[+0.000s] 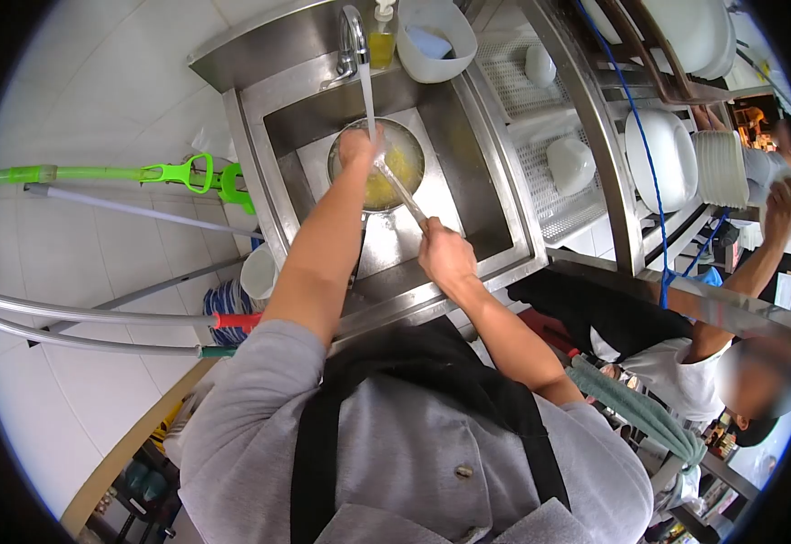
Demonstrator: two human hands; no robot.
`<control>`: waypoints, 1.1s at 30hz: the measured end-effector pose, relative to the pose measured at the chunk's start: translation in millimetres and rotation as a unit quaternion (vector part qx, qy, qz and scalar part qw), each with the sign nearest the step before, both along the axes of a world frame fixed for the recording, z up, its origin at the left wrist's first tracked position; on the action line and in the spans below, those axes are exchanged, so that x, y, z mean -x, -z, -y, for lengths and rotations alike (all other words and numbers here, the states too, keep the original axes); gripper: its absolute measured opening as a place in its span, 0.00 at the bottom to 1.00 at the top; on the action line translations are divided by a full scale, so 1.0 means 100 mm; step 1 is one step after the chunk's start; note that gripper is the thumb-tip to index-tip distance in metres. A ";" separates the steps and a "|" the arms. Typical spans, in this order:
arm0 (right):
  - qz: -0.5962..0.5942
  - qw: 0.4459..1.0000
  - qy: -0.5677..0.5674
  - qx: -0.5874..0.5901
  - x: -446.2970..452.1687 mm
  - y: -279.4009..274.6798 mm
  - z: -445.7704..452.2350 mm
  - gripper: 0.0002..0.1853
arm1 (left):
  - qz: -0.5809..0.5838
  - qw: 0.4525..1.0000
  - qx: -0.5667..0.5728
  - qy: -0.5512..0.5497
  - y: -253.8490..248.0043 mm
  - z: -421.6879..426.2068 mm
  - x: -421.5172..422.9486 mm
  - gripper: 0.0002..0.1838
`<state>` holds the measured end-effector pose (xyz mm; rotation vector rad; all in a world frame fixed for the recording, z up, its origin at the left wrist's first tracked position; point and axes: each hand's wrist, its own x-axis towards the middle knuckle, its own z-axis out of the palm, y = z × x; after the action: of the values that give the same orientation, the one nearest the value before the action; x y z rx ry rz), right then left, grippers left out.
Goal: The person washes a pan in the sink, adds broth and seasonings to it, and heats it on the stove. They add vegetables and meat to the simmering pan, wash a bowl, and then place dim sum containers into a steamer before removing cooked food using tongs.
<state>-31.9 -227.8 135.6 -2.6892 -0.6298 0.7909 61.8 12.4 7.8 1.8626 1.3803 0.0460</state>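
Water runs from the faucet (pixel 354 41) into a round metal pan (pixel 402 163) in the steel sink (pixel 432 213). Yellowish, cloudy stuff lies inside the pan. My left hand (pixel 359 147) is at the pan's upper left, under the stream; its fingers are blurred by water, and what they hold, if anything, cannot be made out. Closed round a metal handle (pixel 402 192) is my right hand (pixel 448 255), near the sink's front right. The handle reaches up and left over the pan; where it joins is hard to tell.
A soap bottle (pixel 382 38) and a white tub (pixel 436 41) with a blue cloth stand behind the sink. Right are racks with white dishes (pixel 660 161) and other people. Left are mop poles (pixel 96 315) and a green handle (pixel 182 172).
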 end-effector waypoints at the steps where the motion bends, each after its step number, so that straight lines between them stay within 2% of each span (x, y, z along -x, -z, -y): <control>1: 0.014 1.000 0.004 -0.021 0.01 -0.02 0.10 0.13 | 0.045 0.993 0.098 0.040 0.06 -0.13 -0.03 0.30; 2: 0.026 0.999 0.010 -0.042 0.02 -0.03 0.18 0.12 | 0.088 0.974 0.195 0.081 0.13 -0.24 -0.06 0.26; 3: 0.041 0.998 0.016 -0.050 0.04 0.00 0.24 0.11 | 0.110 0.967 0.216 0.081 0.47 -0.33 -0.13 0.22; 4: 0.042 0.998 0.015 -0.049 0.07 0.04 0.27 0.11 | 0.112 0.966 0.217 0.081 0.45 -0.35 -0.11 0.22; 5: 0.053 0.997 0.016 -0.062 0.07 0.07 0.30 0.11 | 0.146 0.939 0.311 0.034 0.43 -0.37 -0.10 0.22; 7: 0.058 0.997 0.018 -0.055 0.08 0.12 0.26 0.10 | 0.179 0.899 0.399 -0.014 0.51 -0.35 -0.05 0.22; 9: 0.051 0.998 0.015 -0.045 0.12 0.13 0.18 0.10 | 0.136 0.963 0.205 -0.112 0.60 -0.25 -0.04 0.23; 10: 0.043 0.998 0.015 -0.033 0.13 0.13 0.15 0.10 | 0.137 0.963 0.202 -0.114 0.51 -0.18 -0.01 0.23; 12: 0.041 0.999 0.003 -0.018 0.07 0.15 0.07 0.11 | 0.006 0.999 0.019 0.037 0.29 0.10 0.10 0.29; 13: 0.039 0.999 -0.009 -0.001 0.04 0.16 0.04 0.12 | -0.031 0.998 0.024 0.053 0.04 0.27 0.15 0.32; 16: 0.036 0.999 -0.025 0.017 -0.02 0.14 0.08 0.12 | -0.065 0.995 -0.026 0.076 -0.11 0.47 0.24 0.31; 17: 0.046 0.998 -0.042 0.009 -0.03 0.14 0.14 0.12 | -0.049 0.984 -0.126 0.118 0.32 0.38 0.20 0.28; 18: 0.055 0.997 -0.059 0.002 -0.03 0.15 0.22 0.12 | -0.049 0.984 -0.126 0.118 0.48 0.19 0.16 0.28; 20: 0.078 0.995 -0.063 -0.023 0.02 0.19 0.39 0.13 | -0.033 0.967 0.035 0.250 0.67 -0.07 0.16 0.26; 21: 0.077 0.995 -0.062 -0.032 0.03 0.18 0.44 0.13 | -0.005 0.963 0.173 0.206 0.41 -0.08 0.20 0.18; 22: 0.076 0.994 -0.062 -0.043 0.05 0.17 0.48 0.13 | -0.004 0.964 0.174 0.203 0.41 -0.10 0.22 0.18; 24: 0.078 0.995 -0.043 -0.044 0.14 0.12 0.55 0.12 | 0.091 0.916 0.385 0.065 0.36 -0.18 0.23 0.12; 25: 0.079 0.996 -0.020 -0.044 0.15 0.10 0.56 0.12 | 0.121 0.896 0.427 0.014 0.33 -0.15 0.23 0.12; 26: 0.079 0.996 -0.020 -0.045 0.15 0.10 0.54 0.12 | 0.121 0.896 0.427 0.014 0.30 -0.12 0.26 0.12; 28: 0.062 0.998 0.010 -0.023 0.20 0.09 0.49 0.11 | 0.206 0.853 0.478 -0.030 0.29 -0.03 0.29 0.13; 29: 0.062 0.998 0.012 -0.023 0.21 0.10 0.46 0.11 | 0.205 0.853 0.479 -0.029 0.35 0.04 0.28 0.13; 30: 0.055 0.998 0.021 -0.023 0.19 0.12 0.41 0.12 | 0.238 0.861 0.440 -0.093 0.53 0.12 0.26 0.14; 31: 0.049 0.998 0.030 -0.024 0.17 0.14 0.37 0.13 | 0.270 0.863 0.397 -0.156 0.48 0.20 0.24 0.15; 32: 0.049 0.998 0.031 -0.025 0.13 0.16 0.34 0.13 | 0.270 0.864 0.396 -0.155 0.42 0.28 0.23 0.15; 33: 0.044 0.998 0.035 -0.032 0.09 0.19 0.32 0.15 | 0.283 0.865 0.379 -0.169 0.07 0.40 0.28 0.14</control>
<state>-40.8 -259.3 116.3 -2.6845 -0.5669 0.6257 34.1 -27.9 0.4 0.8399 1.0605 0.1828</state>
